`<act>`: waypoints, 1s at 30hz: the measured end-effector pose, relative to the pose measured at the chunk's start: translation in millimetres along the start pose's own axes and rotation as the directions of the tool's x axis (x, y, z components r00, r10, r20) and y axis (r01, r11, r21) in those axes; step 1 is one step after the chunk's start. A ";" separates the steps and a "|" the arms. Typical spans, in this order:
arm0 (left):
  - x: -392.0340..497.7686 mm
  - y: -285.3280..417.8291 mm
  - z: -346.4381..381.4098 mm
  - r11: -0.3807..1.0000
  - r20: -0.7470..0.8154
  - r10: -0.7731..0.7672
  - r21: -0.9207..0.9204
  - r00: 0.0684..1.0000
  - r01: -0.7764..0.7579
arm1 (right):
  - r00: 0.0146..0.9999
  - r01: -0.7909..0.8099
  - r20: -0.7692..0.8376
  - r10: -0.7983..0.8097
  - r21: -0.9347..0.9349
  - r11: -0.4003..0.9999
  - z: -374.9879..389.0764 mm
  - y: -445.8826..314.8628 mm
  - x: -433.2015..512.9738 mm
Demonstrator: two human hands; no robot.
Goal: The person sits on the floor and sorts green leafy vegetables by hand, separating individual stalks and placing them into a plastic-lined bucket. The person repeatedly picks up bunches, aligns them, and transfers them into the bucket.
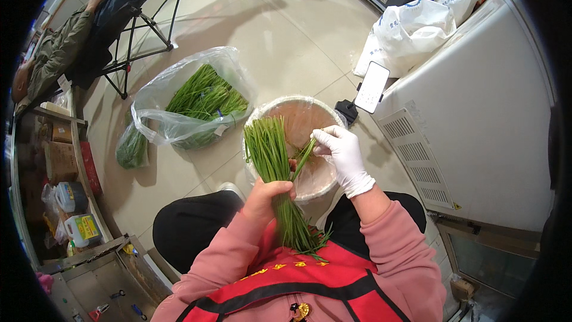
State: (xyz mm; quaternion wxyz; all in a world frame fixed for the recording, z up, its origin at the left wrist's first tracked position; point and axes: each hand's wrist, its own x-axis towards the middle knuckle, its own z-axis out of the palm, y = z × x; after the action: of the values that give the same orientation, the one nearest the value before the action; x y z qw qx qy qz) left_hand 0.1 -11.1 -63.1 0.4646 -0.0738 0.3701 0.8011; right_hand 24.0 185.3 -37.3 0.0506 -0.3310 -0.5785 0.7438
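My bare left hand [273,196] grips a thick bunch of green garlic chives [270,152] around its middle. The cut ends fan out at the top left, and the leaf tips hang over my red apron [286,284]. My right hand [337,154], in a white glove, pinches the ends of a few stalks that lean out from the bunch's right side. Beneath both hands stands a round bin [308,192] lined with clear plastic, with some thin green scraps inside. To the left, more chives [203,94] lie in an open clear plastic bag [156,125].
A smaller bagged bunch [134,147] lies on the tiled floor. A phone [373,87] on a holder stands beside a white appliance [473,112], near white plastic bags [411,27]. Shelves with jugs [82,229] are at left. A person [62,53] sits at the upper left.
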 end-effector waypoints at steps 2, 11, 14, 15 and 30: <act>0.8 -1.0 0.7 1.000 0.004 0.010 -0.001 1.000 -0.010 | 0.998 0.061 0.010 -0.061 -0.056 0.997 -1.0 -0.4 0.9; 1.7 -0.7 -0.1 1.000 -0.015 0.023 -0.004 1.000 -0.023 | 0.980 0.166 -0.079 -0.182 -0.179 0.970 -4.5 4.2 4.1; 1.4 -0.1 -0.7 1.000 -0.014 0.023 0.000 1.000 -0.023 | 0.975 0.161 -0.120 -0.186 -0.188 0.969 -9.5 4.0 6.5; 1.3 -0.1 -0.6 1.000 -0.017 0.019 -0.004 1.000 -0.019 | 0.974 0.166 -0.126 -0.191 -0.183 0.969 -12.0 3.3 7.2; 2.1 2.3 4.9 0.983 0.144 0.025 -0.186 0.989 0.003 | 0.998 -0.059 0.046 0.050 0.213 0.975 -7.4 -0.1 4.0</act>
State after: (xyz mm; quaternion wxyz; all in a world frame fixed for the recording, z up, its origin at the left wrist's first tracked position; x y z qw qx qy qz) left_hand -1.7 -7.0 -59.4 0.4770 -0.0562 0.2594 0.8379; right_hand 24.9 193.3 -39.8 0.0538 -0.3242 -0.4867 0.8094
